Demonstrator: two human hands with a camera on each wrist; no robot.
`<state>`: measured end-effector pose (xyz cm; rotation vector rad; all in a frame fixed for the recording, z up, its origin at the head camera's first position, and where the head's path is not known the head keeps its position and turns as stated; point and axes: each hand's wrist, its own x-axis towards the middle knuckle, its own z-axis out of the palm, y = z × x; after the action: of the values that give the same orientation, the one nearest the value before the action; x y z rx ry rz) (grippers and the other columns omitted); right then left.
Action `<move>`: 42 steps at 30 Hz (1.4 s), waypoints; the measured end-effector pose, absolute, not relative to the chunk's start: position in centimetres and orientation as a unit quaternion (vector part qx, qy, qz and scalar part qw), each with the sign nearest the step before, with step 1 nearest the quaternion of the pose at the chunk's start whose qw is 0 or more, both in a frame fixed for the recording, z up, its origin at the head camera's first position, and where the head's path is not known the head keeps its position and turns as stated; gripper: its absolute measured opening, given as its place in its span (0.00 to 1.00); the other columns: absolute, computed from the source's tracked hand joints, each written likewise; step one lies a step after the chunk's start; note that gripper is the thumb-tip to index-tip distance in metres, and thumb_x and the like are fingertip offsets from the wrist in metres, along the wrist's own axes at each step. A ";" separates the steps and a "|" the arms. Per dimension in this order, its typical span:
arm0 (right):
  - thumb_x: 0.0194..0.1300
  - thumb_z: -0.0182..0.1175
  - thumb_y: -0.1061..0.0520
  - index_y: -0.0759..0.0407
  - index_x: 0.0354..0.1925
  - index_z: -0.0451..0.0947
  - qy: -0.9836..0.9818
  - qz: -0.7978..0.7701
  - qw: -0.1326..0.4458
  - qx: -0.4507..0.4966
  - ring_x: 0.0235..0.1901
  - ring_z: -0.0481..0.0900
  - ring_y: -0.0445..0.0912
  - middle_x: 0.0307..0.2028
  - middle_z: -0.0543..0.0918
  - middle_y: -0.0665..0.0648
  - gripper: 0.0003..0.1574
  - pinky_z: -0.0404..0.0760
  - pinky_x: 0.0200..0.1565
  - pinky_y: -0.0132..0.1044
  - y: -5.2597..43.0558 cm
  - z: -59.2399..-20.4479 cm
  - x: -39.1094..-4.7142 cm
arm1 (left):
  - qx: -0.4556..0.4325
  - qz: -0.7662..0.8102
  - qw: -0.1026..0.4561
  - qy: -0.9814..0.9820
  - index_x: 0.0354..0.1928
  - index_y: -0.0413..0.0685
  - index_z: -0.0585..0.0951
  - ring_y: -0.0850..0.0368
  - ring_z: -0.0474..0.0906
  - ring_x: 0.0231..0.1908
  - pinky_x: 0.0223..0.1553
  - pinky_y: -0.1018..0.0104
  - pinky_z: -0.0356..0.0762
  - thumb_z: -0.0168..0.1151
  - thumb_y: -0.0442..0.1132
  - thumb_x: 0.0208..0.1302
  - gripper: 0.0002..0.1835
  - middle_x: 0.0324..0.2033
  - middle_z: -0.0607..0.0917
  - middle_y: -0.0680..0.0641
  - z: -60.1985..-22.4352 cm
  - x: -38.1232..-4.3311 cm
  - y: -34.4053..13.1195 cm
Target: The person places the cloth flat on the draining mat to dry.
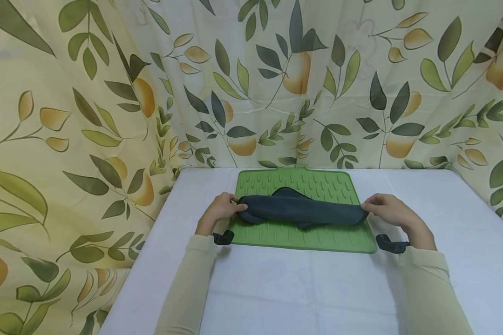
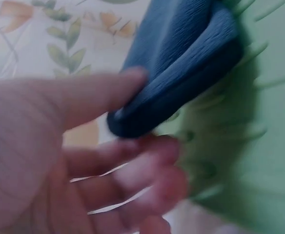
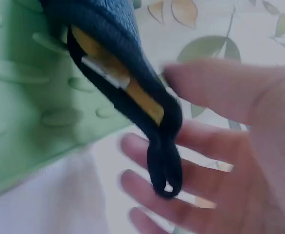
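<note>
A dark blue oven mitt [image 1: 306,210] stretches sideways between the two hands, low over a green ridged mat [image 1: 276,238]. More dark fabric [image 1: 289,191] shows behind it and under its lower edge. My left hand [image 1: 224,206] pinches the rounded left end between thumb and fingers. At the other end, my right hand [image 1: 387,209] pinches the cuff corner. In the right wrist view the cuff opening shows a yellow lining [image 3: 142,101] and a white tag, with a hanging loop [image 3: 164,170] below, in front of the fingers.
The mat lies on a table with a white cloth [image 1: 276,288]. A curtain printed with leaves and fruit [image 1: 243,93] hangs behind the table and along the left side. Dark wrist cameras [image 1: 391,244] sit at both sleeve cuffs.
</note>
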<state>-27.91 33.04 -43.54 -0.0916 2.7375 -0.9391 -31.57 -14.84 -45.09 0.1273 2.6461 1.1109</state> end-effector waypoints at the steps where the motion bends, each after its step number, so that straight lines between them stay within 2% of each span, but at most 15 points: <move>1: 0.79 0.51 0.42 0.72 0.59 0.73 0.939 -0.325 0.107 -0.026 0.53 0.78 0.65 0.54 0.80 0.74 0.33 0.79 0.47 0.53 32.8 -43.4 -27.9 | 0.052 0.377 0.145 0.913 0.50 0.40 0.85 0.55 0.80 0.27 0.33 0.66 0.75 0.69 0.50 0.67 0.21 0.29 0.85 0.45 -45.0 -31.5 -15.1; 5: 0.79 0.50 0.43 0.71 0.62 0.70 0.938 -0.343 0.048 -0.023 0.58 0.75 0.69 0.58 0.76 0.76 0.33 0.79 0.48 0.57 31.1 -42.5 -27.9 | 0.079 0.366 0.188 0.908 0.33 0.39 0.86 0.56 0.79 0.26 0.30 0.66 0.73 0.71 0.50 0.65 0.18 0.29 0.86 0.45 -44.7 -31.2 -16.0; 8: 0.79 0.52 0.44 0.69 0.61 0.71 0.935 -0.350 0.024 -0.049 0.59 0.75 0.68 0.57 0.78 0.74 0.31 0.79 0.50 0.58 28.8 -41.5 -27.9 | 0.089 0.363 0.205 0.905 0.30 0.40 0.86 0.57 0.76 0.25 0.27 0.67 0.70 0.72 0.48 0.65 0.17 0.27 0.85 0.46 -44.7 -31.2 -16.2; 11: 0.78 0.55 0.47 0.68 0.59 0.75 0.936 -0.341 0.019 -0.089 0.57 0.78 0.67 0.55 0.81 0.72 0.27 0.80 0.50 0.58 26.1 -40.8 -28.1 | 0.093 0.364 0.208 0.903 0.31 0.39 0.86 0.58 0.74 0.23 0.26 0.68 0.68 0.70 0.46 0.66 0.15 0.26 0.85 0.46 -44.6 -31.2 -16.2; 16: 0.75 0.58 0.53 0.70 0.56 0.79 0.936 -0.298 0.068 -0.174 0.52 0.82 0.64 0.51 0.84 0.70 0.22 0.81 0.50 0.57 22.4 -39.7 -29.8 | 0.086 0.368 0.190 0.906 0.33 0.38 0.87 0.57 0.74 0.25 0.27 0.68 0.67 0.68 0.45 0.68 0.15 0.27 0.85 0.44 -44.4 -31.3 -16.2; 20: 0.75 0.57 0.55 0.72 0.58 0.78 0.938 -0.237 0.129 -0.217 0.53 0.82 0.65 0.54 0.83 0.71 0.23 0.80 0.54 0.58 20.6 -39.2 -32.4 | 0.059 0.393 0.158 0.904 0.34 0.39 0.86 0.55 0.77 0.30 0.31 0.66 0.70 0.66 0.45 0.70 0.14 0.30 0.86 0.44 -44.4 -31.3 -16.4; 24: 0.75 0.56 0.57 0.73 0.57 0.79 0.939 -0.176 0.179 -0.236 0.54 0.82 0.65 0.55 0.83 0.71 0.22 0.80 0.55 0.57 19.6 -39.3 -34.8 | 0.028 0.435 0.112 0.893 0.39 0.43 0.86 0.51 0.82 0.35 0.34 0.66 0.74 0.66 0.46 0.70 0.12 0.36 0.88 0.41 -44.6 -31.5 -16.4; 29: 0.74 0.58 0.56 0.71 0.53 0.82 0.949 -0.125 0.197 -0.212 0.48 0.85 0.59 0.50 0.86 0.69 0.20 0.83 0.50 0.53 18.7 -40.8 -36.3 | -0.002 0.476 0.049 0.878 0.45 0.42 0.86 0.46 0.87 0.38 0.32 0.66 0.75 0.65 0.44 0.71 0.12 0.39 0.89 0.39 -45.2 -32.0 -15.6; 31: 0.74 0.59 0.56 0.71 0.50 0.84 0.954 -0.125 0.190 -0.197 0.43 0.85 0.55 0.46 0.87 0.66 0.18 0.83 0.45 0.49 18.3 -41.5 -36.5 | -0.007 0.480 0.036 0.877 0.46 0.41 0.86 0.45 0.87 0.38 0.33 0.66 0.76 0.65 0.44 0.72 0.13 0.38 0.89 0.41 -45.4 -32.1 -15.3; 33: 0.73 0.59 0.56 0.69 0.42 0.85 0.956 -0.129 0.181 -0.190 0.35 0.82 0.51 0.37 0.86 0.62 0.16 0.81 0.39 0.45 18.1 -42.0 -36.7 | -0.007 0.474 0.039 0.880 0.46 0.42 0.86 0.47 0.87 0.37 0.33 0.65 0.76 0.64 0.45 0.72 0.13 0.36 0.89 0.42 -45.4 -32.2 -15.2; 35: 0.73 0.59 0.56 0.63 0.30 0.83 0.958 -0.134 0.177 -0.180 0.28 0.75 0.47 0.27 0.81 0.55 0.16 0.75 0.33 0.40 17.8 -42.6 -36.9 | -0.003 0.458 0.055 0.887 0.43 0.42 0.86 0.49 0.86 0.35 0.34 0.65 0.76 0.64 0.46 0.72 0.13 0.33 0.89 0.44 -45.4 -32.0 -15.3; 37: 0.72 0.59 0.55 0.56 0.21 0.76 0.959 -0.133 0.178 -0.175 0.23 0.69 0.45 0.21 0.73 0.50 0.20 0.70 0.30 0.38 17.6 -43.1 -37.1 | 0.004 0.436 0.081 0.896 0.39 0.43 0.87 0.52 0.84 0.33 0.35 0.65 0.75 0.64 0.48 0.72 0.14 0.31 0.88 0.44 -45.3 -31.9 -15.5; 39: 0.71 0.59 0.55 0.52 0.17 0.69 0.959 -0.133 0.182 -0.173 0.21 0.65 0.44 0.18 0.67 0.48 0.24 0.67 0.29 0.37 17.6 -43.5 -37.4 | 0.013 0.413 0.109 0.904 0.36 0.43 0.87 0.53 0.82 0.32 0.36 0.64 0.74 0.66 0.48 0.70 0.15 0.31 0.88 0.44 -45.3 -31.8 -15.7; 42: 0.69 0.59 0.58 0.53 0.17 0.69 0.957 -0.149 0.177 -0.177 0.22 0.65 0.44 0.18 0.67 0.48 0.22 0.67 0.29 0.37 17.7 -44.1 -37.6 | 0.032 0.392 0.144 0.908 0.35 0.41 0.87 0.52 0.82 0.32 0.36 0.64 0.75 0.67 0.46 0.69 0.14 0.31 0.88 0.43 -45.1 -31.6 -15.8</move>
<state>-37.60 17.69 -44.13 -0.5018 2.7070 -0.4205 -31.58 -15.80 -45.10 0.0928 2.6174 1.1305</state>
